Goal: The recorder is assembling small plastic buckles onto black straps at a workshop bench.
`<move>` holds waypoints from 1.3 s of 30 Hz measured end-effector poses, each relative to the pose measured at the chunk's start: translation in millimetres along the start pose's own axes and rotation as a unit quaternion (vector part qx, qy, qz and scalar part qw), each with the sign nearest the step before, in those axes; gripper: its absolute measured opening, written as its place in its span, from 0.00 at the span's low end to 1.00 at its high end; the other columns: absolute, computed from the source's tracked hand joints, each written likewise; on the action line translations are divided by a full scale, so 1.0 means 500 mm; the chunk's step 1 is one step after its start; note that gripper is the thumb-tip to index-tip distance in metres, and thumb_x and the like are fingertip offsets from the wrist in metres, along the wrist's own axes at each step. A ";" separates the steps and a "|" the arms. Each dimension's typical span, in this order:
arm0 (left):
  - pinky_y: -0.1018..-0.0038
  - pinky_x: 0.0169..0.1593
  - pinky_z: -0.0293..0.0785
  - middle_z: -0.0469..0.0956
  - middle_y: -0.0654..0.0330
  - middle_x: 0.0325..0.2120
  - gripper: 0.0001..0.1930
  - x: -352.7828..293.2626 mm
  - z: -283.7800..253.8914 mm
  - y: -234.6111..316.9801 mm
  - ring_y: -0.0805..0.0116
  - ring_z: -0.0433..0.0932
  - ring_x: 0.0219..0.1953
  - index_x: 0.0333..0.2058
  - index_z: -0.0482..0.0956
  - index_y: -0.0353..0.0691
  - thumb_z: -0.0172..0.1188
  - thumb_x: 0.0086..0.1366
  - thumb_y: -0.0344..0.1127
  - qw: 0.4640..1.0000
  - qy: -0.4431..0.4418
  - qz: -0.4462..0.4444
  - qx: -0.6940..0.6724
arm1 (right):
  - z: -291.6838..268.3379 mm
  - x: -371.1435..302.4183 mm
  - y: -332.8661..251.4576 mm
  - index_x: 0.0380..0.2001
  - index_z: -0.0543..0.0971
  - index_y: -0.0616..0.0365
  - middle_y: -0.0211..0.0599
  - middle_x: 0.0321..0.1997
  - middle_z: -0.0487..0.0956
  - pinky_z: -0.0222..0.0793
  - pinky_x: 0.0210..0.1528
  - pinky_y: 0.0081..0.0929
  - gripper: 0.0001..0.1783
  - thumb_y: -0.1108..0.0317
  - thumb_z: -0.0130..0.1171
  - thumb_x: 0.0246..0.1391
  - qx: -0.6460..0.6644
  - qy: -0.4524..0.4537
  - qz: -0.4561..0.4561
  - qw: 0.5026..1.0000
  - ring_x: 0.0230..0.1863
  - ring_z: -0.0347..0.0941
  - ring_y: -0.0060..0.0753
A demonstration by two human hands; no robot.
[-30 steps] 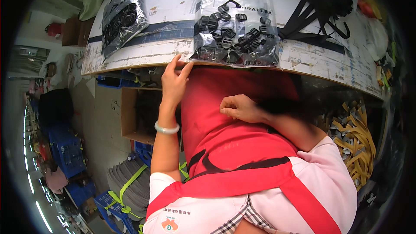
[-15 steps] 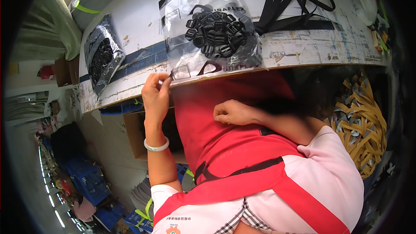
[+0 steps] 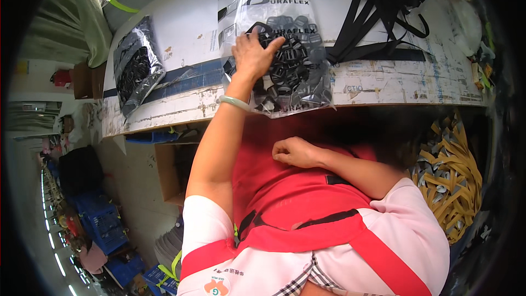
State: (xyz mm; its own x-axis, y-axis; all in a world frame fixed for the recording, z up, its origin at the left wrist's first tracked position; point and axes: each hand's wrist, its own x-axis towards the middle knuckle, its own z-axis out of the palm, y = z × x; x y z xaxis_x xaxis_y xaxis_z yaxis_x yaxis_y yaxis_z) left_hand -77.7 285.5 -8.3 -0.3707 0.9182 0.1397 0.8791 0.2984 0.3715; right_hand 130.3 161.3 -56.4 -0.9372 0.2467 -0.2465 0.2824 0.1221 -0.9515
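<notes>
A clear plastic bag (image 3: 241, 5) lies on the bench, full of black plastic strap buckles (image 3: 290, 68). Over the buckles in its left part rests my left hand (image 3: 253, 55), fingers and thumb spread apart. That hand covers some of the buckles, and a pale bangle circles its wrist. Below the bench edge, my right hand (image 3: 296, 152) stays close against my red apron (image 3: 274, 181), its fingers curled in with nothing visible in them.
Another bag of black parts (image 3: 137, 66) lies on the left of the bench (image 3: 372, 85). Black webbing straps (image 3: 364, 27) are heaped at the far right. Yellow-brown strips (image 3: 452, 181) fill a space below the bench's right end. Blue crates (image 3: 101, 222) stand at lower left.
My left hand has moved from the bench's front edge, where its fingertips were pinched together, forward and right onto the bag, and has spread. My right hand has hardly moved.
</notes>
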 end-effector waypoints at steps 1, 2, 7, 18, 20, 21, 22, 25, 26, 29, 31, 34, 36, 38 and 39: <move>0.56 0.64 0.53 0.65 0.39 0.56 0.46 -0.005 0.020 0.016 0.45 0.60 0.61 0.59 0.65 0.32 0.54 0.57 0.69 0.999 0.005 0.038 -0.029 | -0.007 -0.003 0.005 0.35 0.78 0.62 0.37 0.24 0.78 0.70 0.32 0.28 0.09 0.68 0.55 0.54 0.016 0.004 0.024 1.000 0.25 0.73 0.26; 0.56 0.60 0.57 0.69 0.44 0.51 0.38 -0.017 0.034 0.036 0.48 0.64 0.57 0.53 0.73 0.36 0.58 0.56 0.65 0.997 0.016 0.075 -0.019 | -0.009 -0.008 0.008 0.35 0.79 0.62 0.37 0.24 0.78 0.70 0.32 0.28 0.09 0.68 0.55 0.54 0.034 0.007 0.048 0.998 0.25 0.73 0.26; 0.59 0.46 0.71 0.76 0.53 0.37 0.19 -0.038 0.048 0.063 0.52 0.75 0.40 0.43 0.78 0.43 0.63 0.58 0.48 0.979 0.079 0.179 -0.063 | -0.016 -0.004 0.009 0.34 0.79 0.62 0.41 0.27 0.80 0.71 0.34 0.31 0.09 0.68 0.56 0.53 0.023 0.012 0.061 0.998 0.28 0.75 0.32; 0.78 0.18 0.64 0.74 0.65 0.23 0.12 -0.005 -0.026 0.003 0.77 0.68 0.18 0.39 0.79 0.42 0.66 0.60 0.41 0.755 -0.105 -0.197 -0.616 | -0.019 -0.015 0.005 0.34 0.79 0.62 0.45 0.29 0.81 0.71 0.36 0.33 0.10 0.67 0.57 0.51 0.019 0.024 0.047 0.998 0.31 0.78 0.38; 0.79 0.19 0.65 0.76 0.61 0.25 0.11 0.002 -0.023 -0.039 0.72 0.70 0.20 0.36 0.77 0.40 0.64 0.61 0.40 0.544 -0.182 -0.220 -0.789 | -0.011 -0.011 -0.004 0.33 0.79 0.62 0.44 0.28 0.81 0.71 0.35 0.33 0.10 0.67 0.57 0.51 0.016 0.016 0.038 0.999 0.30 0.78 0.38; 0.78 0.19 0.68 0.76 0.58 0.26 0.12 0.007 -0.018 -0.051 0.68 0.72 0.21 0.34 0.75 0.40 0.62 0.62 0.42 0.502 -0.183 -0.223 -0.815 | -0.008 -0.008 -0.009 0.33 0.79 0.62 0.44 0.28 0.81 0.71 0.35 0.33 0.10 0.67 0.57 0.51 0.012 0.012 0.035 0.999 0.30 0.78 0.38; 0.78 0.19 0.68 0.76 0.58 0.26 0.12 0.006 -0.012 -0.033 0.68 0.72 0.21 0.34 0.75 0.40 0.62 0.62 0.42 0.498 -0.188 -0.224 -0.816 | -0.010 -0.011 -0.005 0.33 0.79 0.62 0.44 0.28 0.81 0.71 0.35 0.33 0.10 0.67 0.57 0.51 0.019 0.019 0.045 0.999 0.30 0.78 0.37; 0.80 0.17 0.70 0.75 0.55 0.27 0.11 -0.002 -0.012 0.006 0.65 0.74 0.23 0.35 0.74 0.39 0.60 0.63 0.40 0.456 -0.097 -0.290 -0.836 | -0.013 -0.018 -0.016 0.33 0.79 0.62 0.44 0.27 0.81 0.71 0.34 0.33 0.10 0.67 0.56 0.51 0.021 0.029 0.053 0.998 0.29 0.77 0.37; 0.80 0.17 0.70 0.75 0.55 0.27 0.11 -0.002 -0.010 -0.014 0.65 0.74 0.23 0.35 0.74 0.39 0.60 0.63 0.40 0.455 -0.092 -0.288 -0.838 | -0.012 -0.017 -0.027 0.34 0.79 0.62 0.45 0.28 0.81 0.71 0.34 0.32 0.10 0.68 0.56 0.51 0.016 0.026 0.049 0.998 0.29 0.77 0.38; 0.84 0.15 0.66 0.74 0.55 0.28 0.10 -0.008 -0.019 -0.036 0.64 0.75 0.24 0.36 0.74 0.38 0.58 0.65 0.39 0.411 -0.173 -0.219 -0.868 | -0.018 -0.022 -0.059 0.34 0.79 0.63 0.41 0.26 0.80 0.71 0.33 0.30 0.09 0.68 0.56 0.54 0.025 0.051 0.031 0.998 0.27 0.77 0.33; 0.86 0.14 0.63 0.74 0.56 0.28 0.08 -0.032 -0.034 -0.023 0.68 0.75 0.24 0.36 0.74 0.38 0.58 0.65 0.36 0.433 -0.190 -0.206 -0.857 | -0.037 -0.033 -0.089 0.34 0.78 0.63 0.37 0.24 0.78 0.71 0.31 0.28 0.08 0.68 0.56 0.56 0.050 0.108 -0.017 0.993 0.26 0.76 0.28; 0.85 0.13 0.61 0.74 0.58 0.27 0.08 -0.135 -0.108 0.049 0.73 0.74 0.22 0.37 0.74 0.39 0.60 0.63 0.35 0.551 -0.175 -0.159 -0.801 | -0.101 -0.067 -0.153 0.35 0.77 0.61 0.27 0.22 0.74 0.67 0.23 0.17 0.09 0.66 0.54 0.62 0.175 0.255 -0.023 0.951 0.22 0.70 0.15; 0.84 0.13 0.60 0.75 0.60 0.24 0.07 -0.214 -0.137 0.074 0.76 0.72 0.18 0.38 0.76 0.38 0.60 0.63 0.33 0.624 -0.147 -0.142 -0.754 | -0.150 -0.068 -0.149 0.39 0.75 0.61 0.28 0.22 0.73 0.63 0.19 0.14 0.12 0.62 0.52 0.65 0.264 0.277 -0.057 0.922 0.18 0.66 0.16; 0.84 0.14 0.59 0.75 0.63 0.18 0.06 -0.282 -0.122 0.079 0.78 0.70 0.14 0.38 0.79 0.37 0.60 0.64 0.31 0.674 -0.137 -0.129 -0.714 | -0.168 -0.073 -0.157 0.36 0.75 0.61 0.28 0.23 0.74 0.65 0.18 0.12 0.15 0.58 0.56 0.63 0.326 0.230 -0.045 0.916 0.18 0.68 0.13; 0.84 0.14 0.59 0.75 0.63 0.18 0.08 -0.309 -0.108 0.075 0.78 0.70 0.14 0.40 0.79 0.37 0.60 0.64 0.31 0.688 -0.141 -0.105 -0.704 | -0.162 -0.073 -0.152 0.35 0.75 0.61 0.28 0.23 0.74 0.65 0.18 0.12 0.14 0.59 0.57 0.62 0.329 0.206 -0.026 0.921 0.18 0.68 0.14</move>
State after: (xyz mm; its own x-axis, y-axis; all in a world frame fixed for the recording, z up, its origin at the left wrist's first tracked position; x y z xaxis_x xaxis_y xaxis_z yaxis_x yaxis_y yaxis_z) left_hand -3.8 140.7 33.4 -0.1976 0.9665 -0.1639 -0.4198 0.0676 0.9051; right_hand 159.5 220.9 40.0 -0.7504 0.6177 -0.2351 -0.0740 -0.4321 -0.8988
